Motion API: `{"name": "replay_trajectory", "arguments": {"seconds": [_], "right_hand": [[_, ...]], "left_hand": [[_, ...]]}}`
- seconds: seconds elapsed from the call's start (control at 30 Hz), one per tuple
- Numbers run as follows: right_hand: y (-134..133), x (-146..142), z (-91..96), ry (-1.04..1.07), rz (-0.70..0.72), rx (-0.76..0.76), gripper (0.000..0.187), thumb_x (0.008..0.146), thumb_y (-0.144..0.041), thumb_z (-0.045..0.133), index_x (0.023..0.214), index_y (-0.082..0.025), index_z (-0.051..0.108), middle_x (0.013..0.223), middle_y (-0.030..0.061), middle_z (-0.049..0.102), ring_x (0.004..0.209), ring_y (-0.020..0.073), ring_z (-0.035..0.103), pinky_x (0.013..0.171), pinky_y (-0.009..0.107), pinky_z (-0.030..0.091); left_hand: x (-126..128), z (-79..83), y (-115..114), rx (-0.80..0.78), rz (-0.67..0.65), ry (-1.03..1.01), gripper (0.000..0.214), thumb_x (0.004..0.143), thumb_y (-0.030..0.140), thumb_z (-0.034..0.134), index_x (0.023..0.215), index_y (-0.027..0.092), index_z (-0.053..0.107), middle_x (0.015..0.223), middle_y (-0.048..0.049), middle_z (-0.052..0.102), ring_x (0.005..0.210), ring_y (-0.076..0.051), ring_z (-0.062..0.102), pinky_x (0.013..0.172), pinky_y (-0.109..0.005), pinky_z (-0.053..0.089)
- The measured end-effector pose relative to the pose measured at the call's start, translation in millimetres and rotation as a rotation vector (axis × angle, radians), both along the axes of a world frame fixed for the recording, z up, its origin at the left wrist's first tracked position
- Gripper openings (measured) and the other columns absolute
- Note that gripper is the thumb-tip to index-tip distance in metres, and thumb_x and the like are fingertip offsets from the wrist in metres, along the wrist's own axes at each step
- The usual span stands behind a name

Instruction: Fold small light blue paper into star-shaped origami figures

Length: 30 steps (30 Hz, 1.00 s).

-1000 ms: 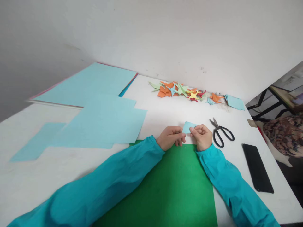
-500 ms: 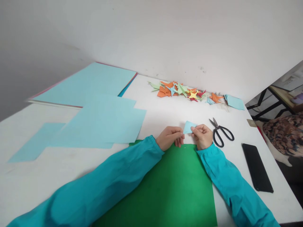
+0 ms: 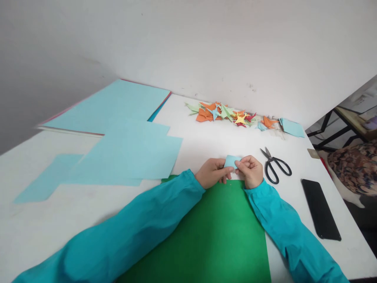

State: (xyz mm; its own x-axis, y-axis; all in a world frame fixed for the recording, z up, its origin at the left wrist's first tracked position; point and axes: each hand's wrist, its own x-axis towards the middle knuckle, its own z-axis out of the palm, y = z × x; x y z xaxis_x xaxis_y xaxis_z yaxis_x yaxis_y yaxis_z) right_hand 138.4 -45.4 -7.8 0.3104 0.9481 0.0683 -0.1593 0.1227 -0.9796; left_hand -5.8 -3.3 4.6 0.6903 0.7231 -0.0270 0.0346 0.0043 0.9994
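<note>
A small light-blue paper piece (image 3: 230,160) is pinched between both my hands just past the far edge of a green sheet (image 3: 215,232). My left hand (image 3: 211,172) grips its left side with curled fingers. My right hand (image 3: 251,170) grips its right side, thumb and fingers closed on it. Both arms wear teal sleeves and lie over the green sheet.
Black scissors (image 3: 275,165) lie right of my right hand, a black phone (image 3: 320,214) further right. Large light-blue sheets (image 3: 129,151) and a paper stack (image 3: 108,104) cover the left. Folded coloured paper shapes (image 3: 232,114) line the wall. A patterned cushion (image 3: 353,167) sits beyond the table's right edge.
The small blue piece has dropped lower and flatter between my fingers, and my hands have drawn closer together over it.
</note>
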Motion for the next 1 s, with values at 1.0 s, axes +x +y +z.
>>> {"name": "replay_trajectory", "arguments": {"seconds": [1.0], "right_hand": [[-4,-2,10.2,-0.220,0.091,-0.096,0.036,0.069,-0.044,0.062,0.048,-0.016,0.055,0.039,-0.0028,0.052,0.035,0.0066,0.042,0.038,0.020,0.032]], "left_hand": [[1,1.9,1,-0.093,0.078,-0.015,0.044,0.078,0.051,0.042,0.062,0.012,0.050,0.045,-0.0003,0.055,0.037,-0.009,0.052,0.038,-0.019,0.040]]}}
